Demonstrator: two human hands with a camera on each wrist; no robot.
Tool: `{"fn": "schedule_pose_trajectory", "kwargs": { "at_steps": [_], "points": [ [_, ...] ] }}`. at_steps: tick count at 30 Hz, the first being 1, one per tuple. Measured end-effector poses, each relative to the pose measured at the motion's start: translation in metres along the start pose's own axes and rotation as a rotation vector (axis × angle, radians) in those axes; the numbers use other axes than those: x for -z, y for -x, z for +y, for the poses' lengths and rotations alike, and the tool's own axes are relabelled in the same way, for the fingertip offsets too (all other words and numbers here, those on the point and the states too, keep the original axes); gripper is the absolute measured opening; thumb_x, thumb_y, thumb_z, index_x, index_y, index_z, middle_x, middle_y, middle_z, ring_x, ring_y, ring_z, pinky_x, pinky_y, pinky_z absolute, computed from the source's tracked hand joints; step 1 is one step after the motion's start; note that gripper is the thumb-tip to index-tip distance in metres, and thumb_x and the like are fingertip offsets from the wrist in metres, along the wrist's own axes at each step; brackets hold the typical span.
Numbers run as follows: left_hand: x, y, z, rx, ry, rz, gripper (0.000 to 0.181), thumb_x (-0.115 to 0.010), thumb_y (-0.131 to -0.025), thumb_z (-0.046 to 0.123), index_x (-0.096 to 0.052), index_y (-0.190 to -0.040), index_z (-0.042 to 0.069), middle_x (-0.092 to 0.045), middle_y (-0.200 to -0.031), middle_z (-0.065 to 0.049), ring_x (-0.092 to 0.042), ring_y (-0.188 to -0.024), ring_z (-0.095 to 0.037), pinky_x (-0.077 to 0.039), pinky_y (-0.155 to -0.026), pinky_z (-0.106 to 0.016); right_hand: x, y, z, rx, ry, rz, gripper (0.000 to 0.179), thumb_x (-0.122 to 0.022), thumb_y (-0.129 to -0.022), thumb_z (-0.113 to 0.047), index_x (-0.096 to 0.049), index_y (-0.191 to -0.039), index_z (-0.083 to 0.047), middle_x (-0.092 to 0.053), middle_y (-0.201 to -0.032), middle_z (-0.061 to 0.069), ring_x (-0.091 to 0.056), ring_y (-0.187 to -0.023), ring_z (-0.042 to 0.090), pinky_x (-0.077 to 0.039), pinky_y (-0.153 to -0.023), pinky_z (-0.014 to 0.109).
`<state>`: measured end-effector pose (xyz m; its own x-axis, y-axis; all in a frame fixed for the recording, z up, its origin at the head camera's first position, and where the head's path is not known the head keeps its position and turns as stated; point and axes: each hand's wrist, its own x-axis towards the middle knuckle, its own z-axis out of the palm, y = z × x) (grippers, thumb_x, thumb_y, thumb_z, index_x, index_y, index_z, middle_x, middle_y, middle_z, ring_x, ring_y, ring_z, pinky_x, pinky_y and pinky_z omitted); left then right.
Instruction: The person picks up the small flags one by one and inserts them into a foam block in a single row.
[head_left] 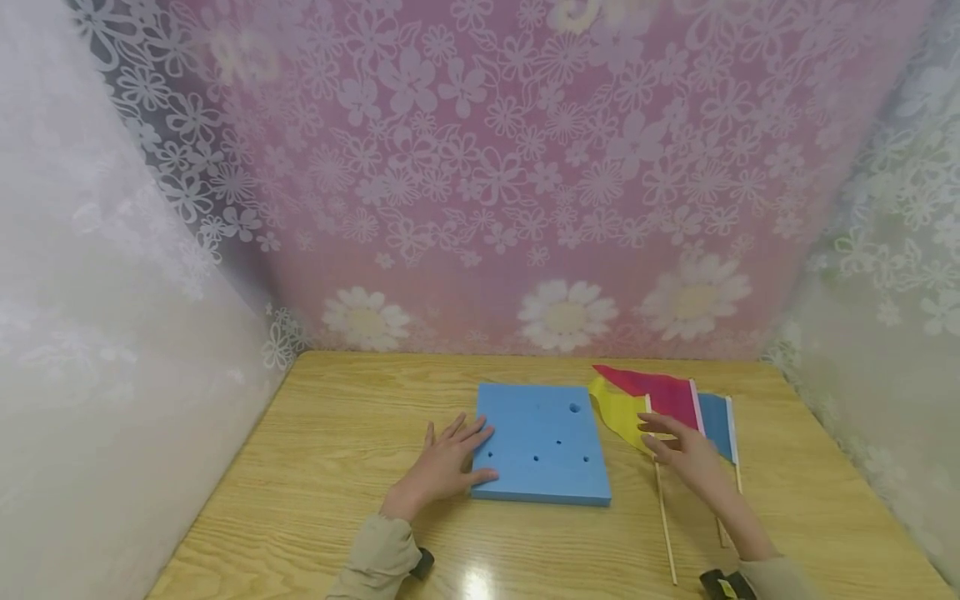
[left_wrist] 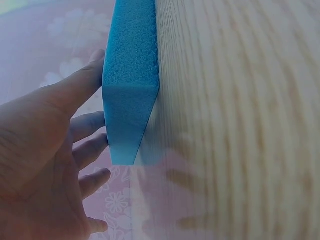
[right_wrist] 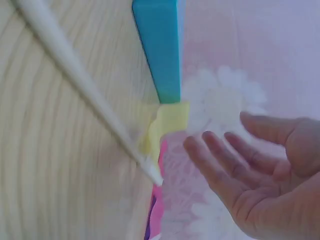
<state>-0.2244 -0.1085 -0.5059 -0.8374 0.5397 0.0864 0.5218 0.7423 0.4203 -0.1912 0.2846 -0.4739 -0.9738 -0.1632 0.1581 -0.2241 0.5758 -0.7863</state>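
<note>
A flat blue foam board with several holes in its top lies on the table. My left hand rests on its left edge with spread fingers; in the left wrist view the thumb and some fingertips reach the board's upper side. To the right of the board lie a yellow flag, a magenta flag and a blue flag on thin sticks, partly overlapping. Over the yellow flag's stick hovers my right hand, fingers loosely extended. The right wrist view shows nothing in that hand.
The wood-grain table is bounded at the back by a pink flowered curtain. Pale fabric hangs on the left, and more patterned fabric on the right. Flag sticks point toward the near edge.
</note>
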Motion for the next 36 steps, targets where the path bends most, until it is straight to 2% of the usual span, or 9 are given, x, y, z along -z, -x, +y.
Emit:
{"fn": "schedule_pose_trajectory", "kwargs": {
  "at_steps": [2,6,9,13,19,26,30,36],
  "points": [
    [0.000,0.000,0.000,0.004,-0.001,0.001,0.075,-0.066,-0.095,0.052,-0.041,-0.157,0.018,-0.032,-0.165,-0.004,-0.020,-0.154,-0.037,-0.005,-0.115,-0.077,0.008,0.003,0.006,-0.089,-0.047,0.013,0.047,-0.060,-0.104,-0.012,-0.048,-0.142,0.012,-0.061,-0.125,0.033,-0.071,-0.099,0.039,-0.062,-0.077,0.036],
    [0.000,0.000,-0.001,0.008,-0.007,0.001,0.076,-0.066,-0.095,0.053,-0.041,-0.157,0.019,-0.032,-0.165,-0.004,-0.020,-0.154,-0.037,-0.005,-0.115,-0.077,0.016,0.007,0.019,-0.236,-0.136,-0.027,0.046,-0.056,-0.104,-0.009,-0.044,-0.137,0.022,-0.061,-0.115,0.032,-0.074,-0.088,0.026,-0.063,-0.076,0.035],
    [0.000,0.001,-0.001,0.009,-0.010,0.002,0.076,-0.066,-0.095,0.053,-0.041,-0.157,0.018,-0.032,-0.165,-0.004,-0.020,-0.154,-0.037,-0.006,-0.115,-0.077,0.017,0.006,0.027,-0.309,-0.141,-0.066,0.043,-0.056,-0.104,-0.006,-0.046,-0.132,0.025,-0.063,-0.107,0.027,-0.074,-0.081,0.021,-0.063,-0.073,0.034],
    [0.004,0.003,0.001,0.006,0.014,0.003,0.075,-0.066,-0.095,0.051,-0.042,-0.157,0.017,-0.032,-0.165,-0.005,-0.020,-0.154,-0.038,-0.005,-0.115,-0.076,0.013,0.002,0.032,-0.353,-0.066,-0.099,0.040,-0.063,-0.100,-0.006,-0.053,-0.124,0.023,-0.069,-0.100,0.019,-0.073,-0.076,0.020,-0.062,-0.068,0.033],
    [0.006,0.004,0.003,0.001,0.029,0.001,0.074,-0.066,-0.096,0.049,-0.042,-0.157,0.016,-0.031,-0.165,-0.006,-0.019,-0.154,-0.038,-0.004,-0.115,-0.076,0.007,-0.006,0.027,-0.385,0.101,-0.134,0.040,-0.076,-0.089,-0.011,-0.062,-0.113,0.018,-0.071,-0.086,0.009,-0.072,-0.066,0.020,-0.062,-0.065,0.035],
    [0.004,0.003,0.002,-0.001,0.023,-0.003,0.074,-0.066,-0.096,0.050,-0.041,-0.157,0.016,-0.032,-0.165,-0.006,-0.019,-0.154,-0.038,-0.005,-0.115,-0.077,0.001,-0.009,0.020,-0.314,0.281,-0.142,0.022,-0.071,-0.083,-0.005,-0.067,-0.097,0.013,-0.067,-0.065,0.005,-0.068,-0.055,0.019,-0.059,-0.070,0.042],
    [0.004,0.002,0.003,0.000,0.028,-0.006,0.074,-0.067,-0.096,0.049,-0.041,-0.157,0.016,-0.031,-0.165,-0.006,-0.019,-0.154,-0.038,-0.004,-0.115,-0.076,0.003,-0.008,0.020,-0.334,0.268,-0.124,0.023,-0.070,-0.080,-0.004,-0.066,-0.096,0.012,-0.068,-0.070,0.006,-0.066,-0.057,0.018,-0.057,-0.064,0.036],
    [0.004,0.003,0.004,0.001,0.030,-0.008,0.074,-0.067,-0.096,0.048,-0.041,-0.157,0.016,-0.031,-0.165,-0.007,-0.018,-0.154,-0.038,-0.004,-0.115,-0.076,0.010,-0.009,0.020,-0.329,0.278,-0.094,0.029,-0.070,-0.088,-0.009,-0.066,-0.106,0.015,-0.070,-0.085,0.012,-0.068,-0.068,0.019,-0.057,-0.061,0.034]
  ]
}}
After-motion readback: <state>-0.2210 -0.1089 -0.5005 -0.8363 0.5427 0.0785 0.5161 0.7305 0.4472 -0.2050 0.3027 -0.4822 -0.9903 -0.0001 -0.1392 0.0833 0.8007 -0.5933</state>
